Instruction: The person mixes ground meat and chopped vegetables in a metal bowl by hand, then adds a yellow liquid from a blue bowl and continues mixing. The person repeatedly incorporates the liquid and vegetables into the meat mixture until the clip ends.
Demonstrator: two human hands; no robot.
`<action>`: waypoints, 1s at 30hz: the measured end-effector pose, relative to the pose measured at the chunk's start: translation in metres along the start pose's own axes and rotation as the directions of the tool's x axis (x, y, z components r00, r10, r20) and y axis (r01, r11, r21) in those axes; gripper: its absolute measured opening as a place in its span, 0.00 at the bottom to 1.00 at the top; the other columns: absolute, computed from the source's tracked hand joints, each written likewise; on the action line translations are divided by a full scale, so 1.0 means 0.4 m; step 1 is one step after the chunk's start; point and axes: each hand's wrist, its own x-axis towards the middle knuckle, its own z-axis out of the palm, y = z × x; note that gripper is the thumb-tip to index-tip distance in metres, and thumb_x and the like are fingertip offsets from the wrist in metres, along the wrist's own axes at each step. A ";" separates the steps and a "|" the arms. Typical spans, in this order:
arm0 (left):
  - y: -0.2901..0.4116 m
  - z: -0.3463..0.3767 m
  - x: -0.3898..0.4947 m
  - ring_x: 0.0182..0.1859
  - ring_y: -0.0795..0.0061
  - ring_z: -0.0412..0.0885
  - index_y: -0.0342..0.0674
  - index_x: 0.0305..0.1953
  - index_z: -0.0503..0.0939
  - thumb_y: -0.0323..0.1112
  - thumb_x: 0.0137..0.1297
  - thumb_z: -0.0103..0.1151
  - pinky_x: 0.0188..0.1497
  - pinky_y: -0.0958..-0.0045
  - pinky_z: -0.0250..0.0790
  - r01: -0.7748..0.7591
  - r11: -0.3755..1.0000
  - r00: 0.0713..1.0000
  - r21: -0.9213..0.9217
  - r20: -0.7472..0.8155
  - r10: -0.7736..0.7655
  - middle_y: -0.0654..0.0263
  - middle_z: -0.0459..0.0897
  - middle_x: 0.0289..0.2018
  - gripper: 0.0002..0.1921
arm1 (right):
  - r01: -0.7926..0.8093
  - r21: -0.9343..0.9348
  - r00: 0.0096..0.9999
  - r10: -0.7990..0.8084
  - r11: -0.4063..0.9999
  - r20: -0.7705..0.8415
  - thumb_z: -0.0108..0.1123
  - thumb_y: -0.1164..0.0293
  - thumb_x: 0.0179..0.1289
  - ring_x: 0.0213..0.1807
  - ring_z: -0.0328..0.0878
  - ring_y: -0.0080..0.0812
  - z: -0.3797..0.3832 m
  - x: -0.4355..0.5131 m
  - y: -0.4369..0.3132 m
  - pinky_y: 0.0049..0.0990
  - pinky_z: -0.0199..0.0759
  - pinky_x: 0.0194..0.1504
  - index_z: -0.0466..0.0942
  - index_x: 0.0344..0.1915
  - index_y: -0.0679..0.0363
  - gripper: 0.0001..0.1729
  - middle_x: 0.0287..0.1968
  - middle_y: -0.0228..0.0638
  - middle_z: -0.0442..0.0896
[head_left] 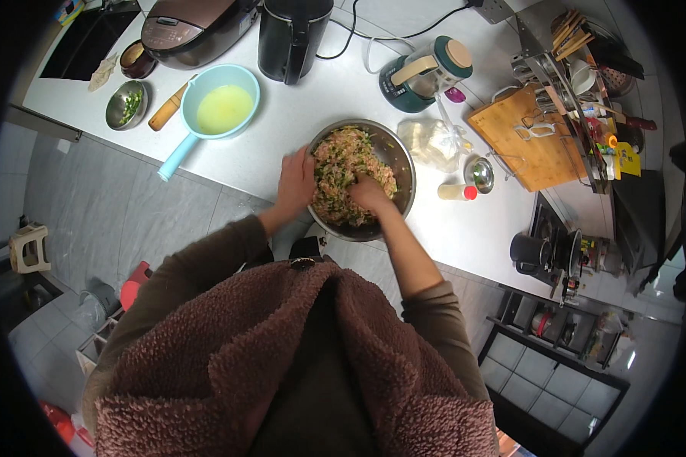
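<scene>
A stainless steel mixing bowl (pixel 406 163) stands near the front edge of the white counter. It holds a minced-meat mixture (pixel 338 165) flecked with chopped greens. My left hand (pixel 297 180) grips the bowl's left rim; its fingertips are partly hidden at the edge. Inside the bowl, my right hand (pixel 370 193) presses into the mixture, and its fingers are buried, so their closure does not show. Just right of the bowl lies a clear plastic bag (pixel 431 143) with pale contents. A red-capped shaker bottle (pixel 456 192) lies beside a small metal bowl (pixel 480 175).
Left on the counter (pixel 274 114) are a light-blue handled pan (pixel 223 105) of yellowish liquid, a wooden-handled tool (pixel 168 108) and a bowl of chopped greens (pixel 127 105). A rice cooker (pixel 200 34), black jug (pixel 294 40) and glass kettle (pixel 426 74) line the back. A cutting board (pixel 526 137) leans right.
</scene>
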 end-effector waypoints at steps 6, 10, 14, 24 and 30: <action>-0.002 0.003 -0.026 0.50 0.42 0.79 0.34 0.60 0.73 0.39 0.76 0.45 0.54 0.53 0.71 0.085 0.989 0.995 -0.125 -0.044 -0.091 0.43 0.81 0.47 0.19 | 0.003 0.099 0.989 0.012 0.995 -0.150 0.50 0.57 0.71 0.56 0.77 0.58 -0.199 -0.002 0.033 0.44 0.70 0.59 0.78 0.57 0.64 0.26 0.53 0.59 0.81; -0.007 -0.004 0.046 0.49 0.43 0.81 0.35 0.59 0.75 0.36 0.75 0.48 0.53 0.56 0.73 -0.015 0.996 0.999 -0.093 0.045 0.019 0.43 0.82 0.46 0.17 | 0.135 -0.140 0.940 -0.172 0.981 -0.296 0.44 0.58 0.74 0.51 0.80 0.57 -0.198 0.132 -0.042 0.47 0.72 0.56 0.79 0.50 0.66 0.24 0.48 0.59 0.82; -0.009 -0.001 0.100 0.48 0.45 0.82 0.36 0.56 0.78 0.35 0.73 0.51 0.51 0.59 0.74 -0.067 0.997 0.996 -0.039 0.063 0.069 0.45 0.84 0.44 0.16 | 0.186 -0.176 0.955 -0.220 0.967 -0.199 0.45 0.56 0.73 0.50 0.81 0.54 -0.101 0.132 -0.140 0.45 0.73 0.56 0.79 0.52 0.64 0.24 0.45 0.55 0.84; -0.008 0.006 0.136 0.45 0.49 0.84 0.37 0.52 0.82 0.38 0.71 0.54 0.49 0.60 0.75 -0.068 0.997 0.995 -0.019 0.070 0.069 0.47 0.85 0.44 0.15 | 0.238 -0.280 0.969 -0.247 0.930 0.004 0.48 0.57 0.70 0.55 0.80 0.49 -0.030 -0.077 0.023 0.43 0.69 0.60 0.82 0.45 0.62 0.22 0.50 0.54 0.83; 0.011 0.002 0.095 0.44 0.52 0.83 0.39 0.53 0.81 0.39 0.72 0.54 0.48 0.61 0.74 0.157 0.986 0.986 -0.051 0.059 -0.154 0.49 0.84 0.41 0.15 | 0.360 -0.358 0.918 -0.260 0.861 0.298 0.50 0.62 0.66 0.60 0.77 0.52 -0.008 0.048 -0.054 0.43 0.69 0.60 0.78 0.53 0.64 0.22 0.57 0.58 0.79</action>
